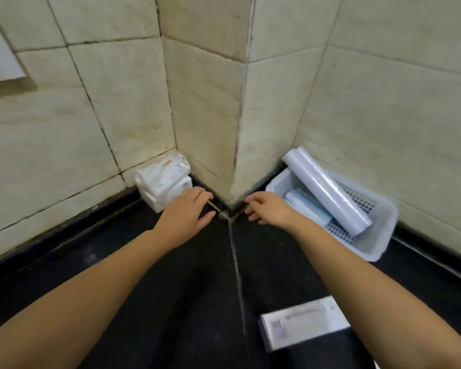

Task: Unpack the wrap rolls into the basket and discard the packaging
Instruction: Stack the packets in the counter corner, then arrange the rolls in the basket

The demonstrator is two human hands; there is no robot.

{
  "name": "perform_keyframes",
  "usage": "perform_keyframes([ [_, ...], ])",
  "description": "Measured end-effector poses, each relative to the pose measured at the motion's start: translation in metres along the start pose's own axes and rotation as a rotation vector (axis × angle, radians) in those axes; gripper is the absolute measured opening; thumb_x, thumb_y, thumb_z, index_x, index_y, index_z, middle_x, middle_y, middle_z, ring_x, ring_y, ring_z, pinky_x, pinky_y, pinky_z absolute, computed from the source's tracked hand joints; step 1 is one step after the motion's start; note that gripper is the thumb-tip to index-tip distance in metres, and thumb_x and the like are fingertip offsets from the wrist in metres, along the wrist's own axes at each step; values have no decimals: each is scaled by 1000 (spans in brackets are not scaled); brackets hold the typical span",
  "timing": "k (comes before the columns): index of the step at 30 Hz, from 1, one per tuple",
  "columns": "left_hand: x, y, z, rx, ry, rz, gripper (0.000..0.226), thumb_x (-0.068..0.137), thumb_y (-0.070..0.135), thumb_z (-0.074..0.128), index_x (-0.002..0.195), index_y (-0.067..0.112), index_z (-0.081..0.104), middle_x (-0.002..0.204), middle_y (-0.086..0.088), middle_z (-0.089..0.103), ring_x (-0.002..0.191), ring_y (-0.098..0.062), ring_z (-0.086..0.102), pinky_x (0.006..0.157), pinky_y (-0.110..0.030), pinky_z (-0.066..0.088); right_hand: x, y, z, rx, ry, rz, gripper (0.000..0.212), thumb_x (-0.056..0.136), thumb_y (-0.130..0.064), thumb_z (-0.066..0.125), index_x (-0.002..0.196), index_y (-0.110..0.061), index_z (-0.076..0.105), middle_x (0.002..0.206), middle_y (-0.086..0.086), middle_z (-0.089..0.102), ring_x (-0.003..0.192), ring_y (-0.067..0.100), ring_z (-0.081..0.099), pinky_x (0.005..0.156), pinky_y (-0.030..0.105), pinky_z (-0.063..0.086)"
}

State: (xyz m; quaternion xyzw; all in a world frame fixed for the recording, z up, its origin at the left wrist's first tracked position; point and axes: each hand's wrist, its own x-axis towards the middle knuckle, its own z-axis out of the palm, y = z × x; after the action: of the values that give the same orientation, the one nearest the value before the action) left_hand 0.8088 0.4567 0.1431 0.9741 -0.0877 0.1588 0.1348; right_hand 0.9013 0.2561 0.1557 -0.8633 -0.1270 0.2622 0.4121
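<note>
Your two bare arms reach forward over a black, smooth bench that meets a projecting corner of cream, marbled wall tiles with dark grout lines.

Your left hand (184, 215) hovers palm down with the fingers loosely spread, its grip released and empty, just beside a white plastic-wrapped pack (162, 180) that sits against the wall on the left. Your right hand (267, 210) is also palm down, fingers slightly curled and apart, its grip released and holding nothing, just left of the basket.

The basket (381, 237) is white plastic, rectangular, with perforated mesh walls and floor. It sits on the bench against the right-hand wall, tilted in the wide-angle view.

A wrap roll (328, 190) lies in it: a long, pale lilac cylinder with a glossy film surface. Its long axis runs diagonally, the far end pointing up and left toward the wall corner and resting on the basket's rim, the near end pointing down and right toward the basket floor. Beneath it, touching it, lies a flatter pale blue packet (308, 206), aligned roughly the same way.

Near you, on the bench by your right forearm, lies a long white cardboard box (304, 322), blurred, with a printed label; its long axis runs left to right, rising slightly rightward.
</note>
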Motion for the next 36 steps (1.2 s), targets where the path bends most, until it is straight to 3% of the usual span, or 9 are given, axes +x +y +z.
perform_keyframes([
  [6, -33, 123, 42, -154, -145, 153, 38, 91, 36, 53, 123, 15, 52, 123, -3, 53, 111, -19, 51, 89, -34, 47, -134, 88, -49, 12, 177, 168, 30, 97, -19, 38, 120, -15, 56, 106, 5, 66, 88, 15, 65, 74, 27, 53],
  [12, -34, 192, 71, -193, -247, 235, 38, 93, 39, 49, 126, 20, 49, 125, 1, 50, 112, -14, 48, 87, -30, 45, -203, 149, -73, 34, 290, 296, 30, 95, -15, 39, 118, -10, 58, 100, 6, 67, 85, 19, 68, 62, 22, 50],
  [20, 49, 207, 106, -157, -205, 226, 34, 93, 32, 50, 123, 17, 53, 119, -3, 58, 106, -18, 54, 87, -33, 47, -167, 176, -123, -1, 416, 226, 29, 94, -12, 41, 112, -10, 63, 105, 8, 67, 81, 14, 64, 61, 17, 46],
  [23, 88, 197, 123, -154, -209, 214, 32, 94, 23, 48, 122, 9, 55, 117, -10, 61, 104, -24, 56, 88, -38, 46, -127, 175, -141, -82, 458, 152, 28, 93, -12, 43, 105, -11, 68, 108, 8, 68, 87, 18, 64, 71, 21, 47],
  [27, 133, 172, 144, -166, -266, 177, 29, 94, 15, 47, 118, 3, 59, 116, -15, 62, 104, -30, 56, 91, -40, 45, -70, 177, -145, -148, 371, 139, 27, 93, -13, 45, 104, -13, 71, 113, 4, 69, 96, 20, 63, 82, 25, 47],
  [29, 158, 158, 153, -170, -368, 112, 28, 95, 14, 44, 113, 2, 62, 114, -13, 63, 103, -29, 57, 91, -41, 46, -43, 181, -140, -162, 304, 160, 25, 93, -18, 48, 104, -12, 71, 115, 5, 69, 96, 20, 62, 82, 25, 47],
  [32, 194, 142, 169, -130, -535, 57, 24, 95, 13, 39, 93, 8, 62, 103, -10, 64, 98, -30, 60, 88, -44, 48, -7, 189, -128, -186, 139, 216, 40, 92, -35, 52, 123, -11, 60, 129, 8, 61, 115, 24, 57, 96, 29, 44],
  [34, 212, 136, 181, -111, -645, 85, 22, 94, 11, 41, 97, 9, 63, 105, -11, 65, 96, -29, 59, 86, -41, 48, 11, 193, -121, -284, 8, 221, 55, 90, -45, 51, 134, -12, 49, 138, 7, 53, 122, 24, 51, 98, 29, 38],
  [36, 226, 132, 195, -81, -762, 146, 21, 94, 10, 43, 106, 7, 60, 113, -14, 62, 100, -29, 58, 87, -35, 45, 23, 195, -116, -343, -44, 187, 50, 90, -43, 52, 129, -11, 52, 133, 10, 56, 116, 24, 54, 98, 31, 40],
])
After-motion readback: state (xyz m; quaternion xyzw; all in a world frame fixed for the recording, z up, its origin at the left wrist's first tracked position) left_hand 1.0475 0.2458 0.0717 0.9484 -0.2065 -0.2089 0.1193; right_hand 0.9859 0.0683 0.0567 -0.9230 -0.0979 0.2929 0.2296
